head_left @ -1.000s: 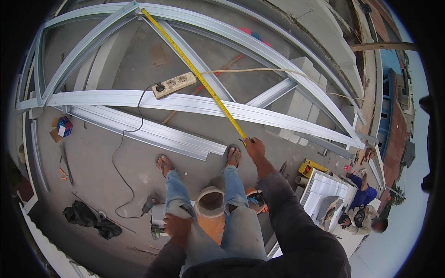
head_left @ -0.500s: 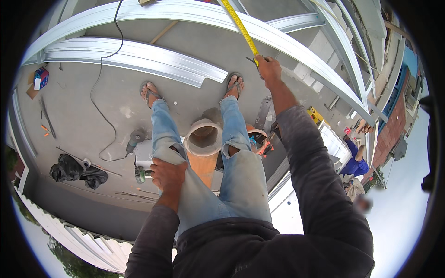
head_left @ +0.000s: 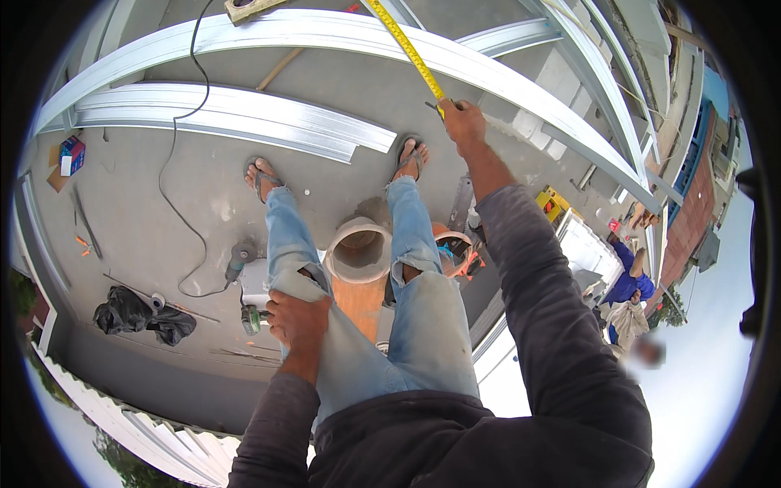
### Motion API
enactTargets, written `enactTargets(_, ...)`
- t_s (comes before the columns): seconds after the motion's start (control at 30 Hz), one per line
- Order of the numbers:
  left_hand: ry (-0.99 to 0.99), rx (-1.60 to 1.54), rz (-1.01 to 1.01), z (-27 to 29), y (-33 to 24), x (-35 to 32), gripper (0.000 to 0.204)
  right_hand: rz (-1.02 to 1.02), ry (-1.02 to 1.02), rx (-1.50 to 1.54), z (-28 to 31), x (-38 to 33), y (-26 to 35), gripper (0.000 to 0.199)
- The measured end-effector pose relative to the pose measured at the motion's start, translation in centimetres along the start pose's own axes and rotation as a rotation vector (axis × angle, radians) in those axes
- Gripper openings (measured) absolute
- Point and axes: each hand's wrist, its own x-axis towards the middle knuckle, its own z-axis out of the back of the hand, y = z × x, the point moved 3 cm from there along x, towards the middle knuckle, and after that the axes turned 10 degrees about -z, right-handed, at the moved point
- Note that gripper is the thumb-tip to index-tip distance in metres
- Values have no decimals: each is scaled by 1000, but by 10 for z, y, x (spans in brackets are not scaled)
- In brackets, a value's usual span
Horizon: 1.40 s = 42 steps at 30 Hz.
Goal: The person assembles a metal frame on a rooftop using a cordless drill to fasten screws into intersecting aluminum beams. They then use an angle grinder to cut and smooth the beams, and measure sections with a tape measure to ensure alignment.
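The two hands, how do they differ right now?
The right hand is stretched far forward, gripping the yellow tape measure at a metal beam; the left hand is drawn back, resting on the left knee and holding nothing. Both are bare, with dark sleeves.

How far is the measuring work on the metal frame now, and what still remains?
Done: the yellow tape measure lies stretched over the metal frame. In hand: the right hand pins the tape near the frame edge; the left hand rests on the knee. Left: no cut shows, and the angle grinder lies untouched on the floor.
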Motion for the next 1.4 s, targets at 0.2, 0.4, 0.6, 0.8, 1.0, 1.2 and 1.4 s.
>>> enactTargets(0.2, -4, -15, -9, 4, 2, 2, 106, -6, 7, -10, -1, 3, 0, 47)
enactTargets(0.4, 8, -2, -16, 9, -1, 2, 106, -23, 27, -48, 0, 5, -1, 49)
enactTargets(0.6, 11, 7, -8, 13, -1, 4, 107, 38, -24, -70, 0, 9, 0, 49)
enactTargets(0.8, 4, 17, -9, 6, 0, 6, 107, -9, 55, -61, -1, 4, 0, 51)
enactTargets(1.0, -14, 79, 1, 4, -4, 8, 108, -21, 39, -86, -1, 5, 2, 50)
enactTargets(1.2, 0, 81, 36, 9, -6, 9, 110, -16, 27, -54, -7, 7, -1, 48)
enactTargets(1.4, -5, 68, 21, 13, -5, 11, 111, -68, 84, -67, -5, 3, 2, 46)
